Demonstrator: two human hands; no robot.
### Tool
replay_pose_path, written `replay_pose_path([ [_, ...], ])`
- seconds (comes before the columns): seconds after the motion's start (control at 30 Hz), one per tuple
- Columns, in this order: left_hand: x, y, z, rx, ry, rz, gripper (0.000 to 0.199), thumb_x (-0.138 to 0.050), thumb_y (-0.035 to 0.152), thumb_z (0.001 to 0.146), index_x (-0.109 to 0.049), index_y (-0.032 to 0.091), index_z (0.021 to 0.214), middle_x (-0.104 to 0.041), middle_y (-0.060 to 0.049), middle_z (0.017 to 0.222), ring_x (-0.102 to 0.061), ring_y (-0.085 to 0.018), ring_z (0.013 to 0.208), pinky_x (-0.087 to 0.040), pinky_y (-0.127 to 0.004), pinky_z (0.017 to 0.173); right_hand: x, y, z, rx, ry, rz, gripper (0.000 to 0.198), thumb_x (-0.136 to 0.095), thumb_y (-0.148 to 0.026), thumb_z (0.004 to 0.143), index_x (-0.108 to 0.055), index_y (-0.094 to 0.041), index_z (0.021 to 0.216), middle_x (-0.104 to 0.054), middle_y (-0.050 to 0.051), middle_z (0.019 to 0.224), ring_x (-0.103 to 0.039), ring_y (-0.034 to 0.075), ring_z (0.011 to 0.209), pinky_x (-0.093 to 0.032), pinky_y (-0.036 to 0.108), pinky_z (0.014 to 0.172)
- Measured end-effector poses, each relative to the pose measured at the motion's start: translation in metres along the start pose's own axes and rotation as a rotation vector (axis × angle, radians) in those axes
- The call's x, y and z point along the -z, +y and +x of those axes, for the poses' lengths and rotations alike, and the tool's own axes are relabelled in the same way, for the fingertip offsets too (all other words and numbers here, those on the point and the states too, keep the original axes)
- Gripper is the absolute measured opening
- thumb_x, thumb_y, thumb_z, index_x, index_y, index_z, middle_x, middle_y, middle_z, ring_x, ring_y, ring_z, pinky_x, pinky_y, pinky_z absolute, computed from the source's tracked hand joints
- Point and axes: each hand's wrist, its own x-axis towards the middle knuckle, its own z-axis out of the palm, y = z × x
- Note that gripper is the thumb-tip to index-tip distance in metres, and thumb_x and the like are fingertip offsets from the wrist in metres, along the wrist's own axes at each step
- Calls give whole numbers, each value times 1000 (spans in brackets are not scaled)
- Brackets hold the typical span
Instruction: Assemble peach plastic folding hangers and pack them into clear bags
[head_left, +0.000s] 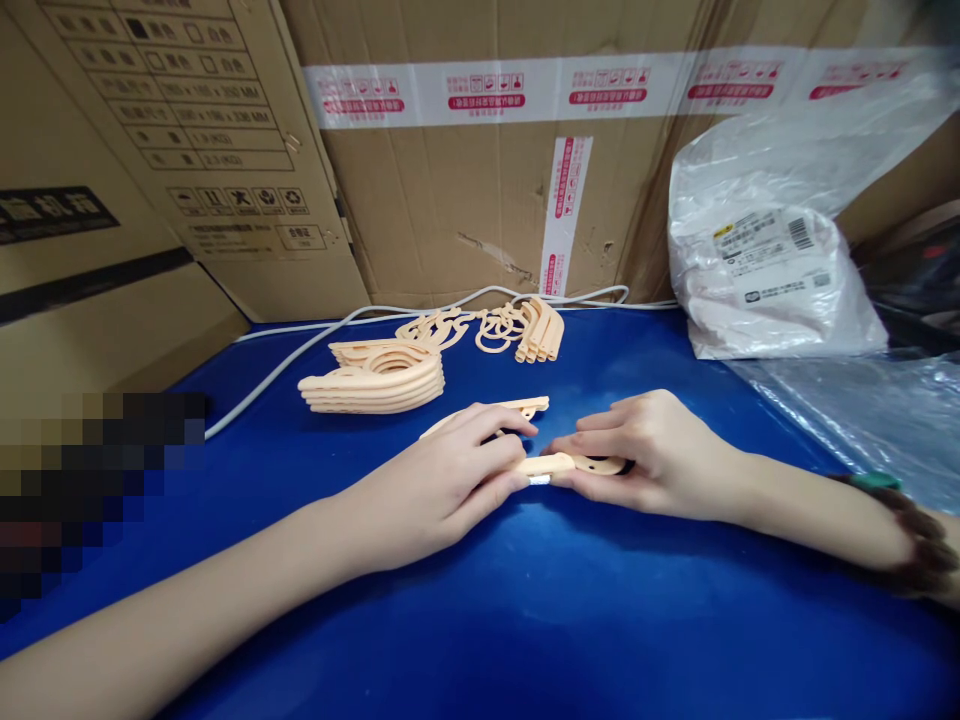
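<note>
A cardboard box [142, 225] printed with a specification grid and handling icons fills the upper left of the frame. Across the top centre stands brown cardboard [450, 190] crossed by white tape [540, 90] with red lettering. A white cable [291, 362] winds along its foot. At upper right sits a white plastic bag [780, 285] bearing a barcode label [765, 255]; below it, clear plastic sheeting [862, 410] lies on the blue table [525, 620].

The near blue tabletop [570, 620] is passable, but stacked peach pieces [375, 385] and a plastic bag [765, 300] obstruct the back.
</note>
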Motion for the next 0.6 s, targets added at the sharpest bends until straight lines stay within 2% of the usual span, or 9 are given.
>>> replay_pose_path([
  [0.2,3,3,1,12,-23,-45,18,-43,27,100,-61,20,98,-52,-6,133,-42,-22,130,-35,-34,108,1,1,-1,110,19,-26,30,-53,-37,91,-71,-18,106,-68,0,66,-56,12,51,-30,27,52],
  [0.33,3,3,2,64,-19,-111,20,-44,29,99,-61,23,110,-50,-5,136,-41,-22,132,-33,-35,110,-3,-1,-2,211,42,9,35,-53,-43,89,-71,-16,99,-65,0,60,-54,13,49,-30,27,50],
  [0.5,0,-5,4,86,98,-150,33,-47,16,95,-54,22,126,-51,-6,134,-47,-18,127,-39,-31,107,-7,-6,-2,313,79,34,51,-53,-62,85,-70,-14,91,-58,0,57,-48,14,50,-28,29,51],
  [0.6,0,-10,7,47,157,-149,39,-51,13,92,-50,21,130,-54,-6,131,-49,-17,124,-41,-27,105,-7,-7,-1,317,65,24,51,-54,-62,84,-69,-14,94,-57,0,62,-47,14,55,-28,29,54],
])
